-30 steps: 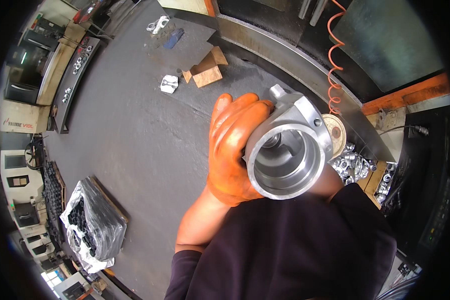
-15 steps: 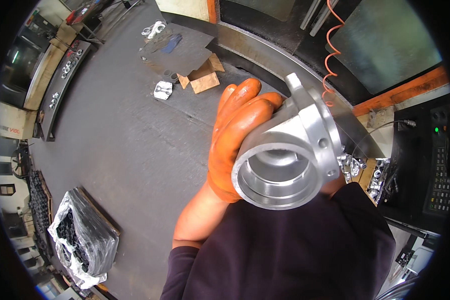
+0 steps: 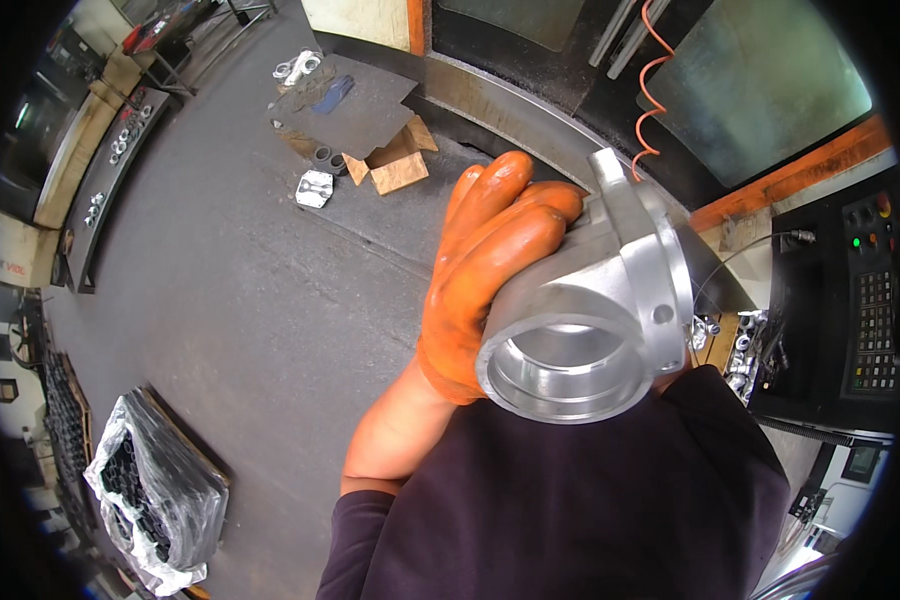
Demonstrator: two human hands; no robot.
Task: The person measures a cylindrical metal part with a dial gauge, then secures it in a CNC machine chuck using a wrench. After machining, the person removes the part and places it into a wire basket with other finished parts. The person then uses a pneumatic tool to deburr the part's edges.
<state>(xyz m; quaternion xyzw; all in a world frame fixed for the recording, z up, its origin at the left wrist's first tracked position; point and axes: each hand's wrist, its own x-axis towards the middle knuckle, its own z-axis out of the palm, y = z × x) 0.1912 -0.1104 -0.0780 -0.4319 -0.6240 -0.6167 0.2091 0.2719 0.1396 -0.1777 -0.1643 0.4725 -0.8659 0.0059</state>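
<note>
A machined silver metal housing [image 3: 610, 320] with a round open bore and a flat flange is held up close under the camera. My left hand [image 3: 490, 270], in an orange glove, wraps its fingers over the housing's left side and top. My right hand is hidden behind and under the housing. Only its dark sleeve [image 3: 670, 470] shows, reaching up to the part, with a sliver of orange at the part's lower right edge. The bore faces down toward me and looks empty.
Below lies a grey concrete floor [image 3: 230, 300]. On it are an open cardboard box [image 3: 390, 160], a small metal casting [image 3: 313, 188] and a plastic-wrapped pallet of dark parts [image 3: 150, 490]. A machine control panel [image 3: 870, 300], an orange coiled hose [image 3: 650, 90] and several silver castings [image 3: 745, 350] stand at right.
The housing has tipped and come nearer, so its bore now faces me more squarely and the flange points up. My left hand's fingers have stretched higher over it.
</note>
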